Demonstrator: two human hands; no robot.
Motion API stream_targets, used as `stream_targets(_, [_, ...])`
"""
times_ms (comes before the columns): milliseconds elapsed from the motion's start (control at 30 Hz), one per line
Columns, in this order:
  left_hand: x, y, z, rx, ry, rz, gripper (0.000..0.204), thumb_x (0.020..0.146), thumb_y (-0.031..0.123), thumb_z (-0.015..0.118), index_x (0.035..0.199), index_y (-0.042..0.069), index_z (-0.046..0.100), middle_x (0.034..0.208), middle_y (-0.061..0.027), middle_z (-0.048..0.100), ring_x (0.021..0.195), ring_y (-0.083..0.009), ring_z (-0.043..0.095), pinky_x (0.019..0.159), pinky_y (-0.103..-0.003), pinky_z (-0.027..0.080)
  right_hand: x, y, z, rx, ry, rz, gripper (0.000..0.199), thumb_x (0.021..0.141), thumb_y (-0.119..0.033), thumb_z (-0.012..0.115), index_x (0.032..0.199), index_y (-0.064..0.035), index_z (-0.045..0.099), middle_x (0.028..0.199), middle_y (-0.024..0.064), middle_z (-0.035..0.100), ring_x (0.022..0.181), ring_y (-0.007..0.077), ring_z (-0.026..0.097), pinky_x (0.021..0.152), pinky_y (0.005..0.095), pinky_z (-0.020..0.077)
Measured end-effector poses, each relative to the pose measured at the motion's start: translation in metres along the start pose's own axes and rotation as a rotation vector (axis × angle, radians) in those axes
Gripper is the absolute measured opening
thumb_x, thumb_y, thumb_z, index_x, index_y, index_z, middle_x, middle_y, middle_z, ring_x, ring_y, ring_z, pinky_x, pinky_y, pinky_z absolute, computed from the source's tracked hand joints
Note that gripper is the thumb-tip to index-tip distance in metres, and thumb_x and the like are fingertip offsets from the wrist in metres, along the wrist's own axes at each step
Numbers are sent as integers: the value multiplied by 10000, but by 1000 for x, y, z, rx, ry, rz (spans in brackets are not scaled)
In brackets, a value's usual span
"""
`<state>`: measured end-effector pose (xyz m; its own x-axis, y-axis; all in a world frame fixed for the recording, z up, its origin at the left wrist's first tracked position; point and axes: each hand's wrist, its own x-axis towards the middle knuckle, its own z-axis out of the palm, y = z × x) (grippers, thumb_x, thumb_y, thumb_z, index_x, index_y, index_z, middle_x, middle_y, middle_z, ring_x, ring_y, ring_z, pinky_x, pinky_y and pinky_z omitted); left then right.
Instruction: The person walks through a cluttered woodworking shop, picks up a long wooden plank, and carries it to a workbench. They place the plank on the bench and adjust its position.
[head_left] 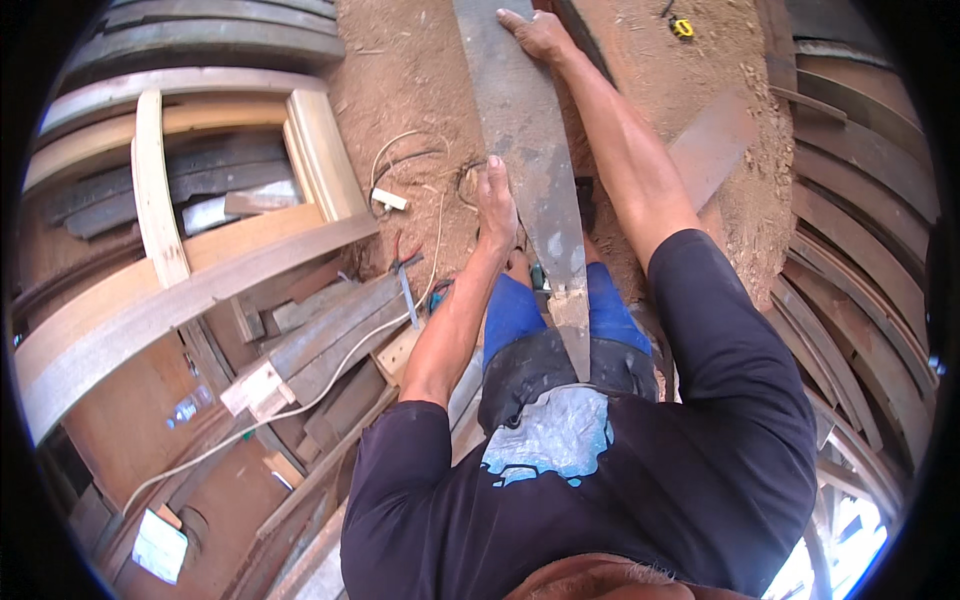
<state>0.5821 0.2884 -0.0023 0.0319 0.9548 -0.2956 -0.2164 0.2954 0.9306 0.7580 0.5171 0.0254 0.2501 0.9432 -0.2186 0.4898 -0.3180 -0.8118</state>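
A long grey wooden plank (530,130) runs from the far edge of the view down to my lap, its near end narrow against my waist. My right hand (540,38) grips the plank's far part at the right edge, with the thumb lying over its top face. At the plank's left edge, closer to me, my left hand (494,205) holds it from the side; some of its fingers are hidden. Beneath the plank, between my legs, a dark greenish thing (538,276) partly shows, too covered to name.
A pale wooden frame (160,185) lies to the left over stacked boards. A white power strip (389,199) and its cord (330,390) cross the dirt and offcuts. Boards (860,200) are stacked along the right. A yellow tape measure (682,27) lies far right.
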Motion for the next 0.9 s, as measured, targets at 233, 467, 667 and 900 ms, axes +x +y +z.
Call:
stream_targets(233, [-12,6,28,-87,-111,-167,613,1011,532,373,1107,-45,556,1047,-105,600,955,-198,559,884,-351,449,-6,12,-29,4,31,74,920,815,-649,624,1257,151,524,1140,316,627,1004,395,663,883,445,507])
stream_targets(467, [-31,43,86,-185,-326,-351,682,988,548,417,1253,-74,512,1242,-173,573,1157,-232,541,1023,-367,406,4,22,-98,1,-37,82,814,810,-672,599,1200,42,631,1154,273,646,1068,364,636,891,429,486])
stream_targets(667, [-16,26,125,331,-505,-374,917,960,613,367,1394,-182,225,1372,-356,431,1328,-388,413,1126,-408,285,12,33,-161,-154,54,-7,839,830,-701,532,1222,36,618,1184,240,647,1103,328,625,958,422,444])
stream_targets(900, [-11,100,125,904,-849,-276,919,928,653,354,1324,-177,346,1281,-425,470,1249,-482,478,1076,-453,353,-13,-3,-181,-253,-6,120,852,837,-690,533,1190,81,613,1189,295,618,1165,399,583,972,427,435])
